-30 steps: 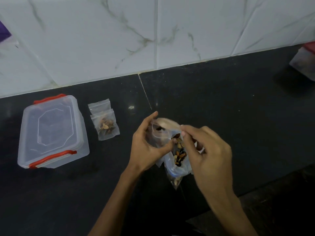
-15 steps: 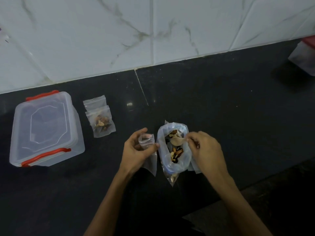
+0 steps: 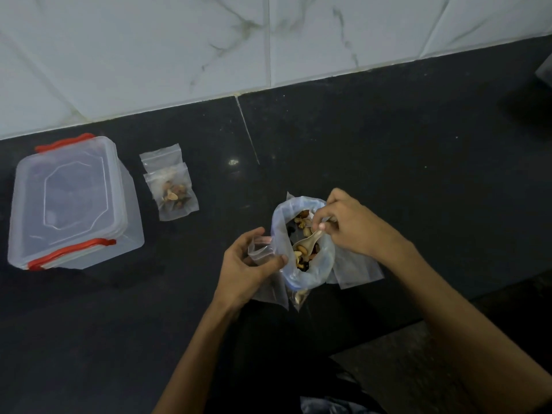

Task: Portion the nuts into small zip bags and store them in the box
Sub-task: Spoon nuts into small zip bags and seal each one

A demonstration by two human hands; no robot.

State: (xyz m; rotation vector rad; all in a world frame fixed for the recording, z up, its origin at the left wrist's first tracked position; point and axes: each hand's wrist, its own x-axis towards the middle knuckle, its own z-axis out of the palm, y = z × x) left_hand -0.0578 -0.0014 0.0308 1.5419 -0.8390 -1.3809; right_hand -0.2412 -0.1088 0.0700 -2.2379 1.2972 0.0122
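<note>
A large clear bag of mixed nuts [image 3: 301,264] stands open on the black counter. My right hand [image 3: 355,225] pinches a small pale spoon [image 3: 307,242] whose bowl dips into the nuts. My left hand [image 3: 248,264] holds a small empty zip bag [image 3: 263,249] open just left of the big bag. One filled small zip bag [image 3: 174,194] lies to the left, overlapping an empty one [image 3: 159,153]. The clear plastic box [image 3: 71,201] with red clips stands closed at the far left.
More empty small zip bags [image 3: 355,270] lie under my right wrist. A white marble-tiled wall [image 3: 268,40] backs the black counter [image 3: 403,150]. The counter's front edge [image 3: 448,312] runs below my right forearm. A pale object [image 3: 545,70] sits at the far right edge.
Both hands lowered from holding the big bag up together. My left hand now holds a small zip bag apart from it, and my right hand has dipped the spoon deeper into the nuts.
</note>
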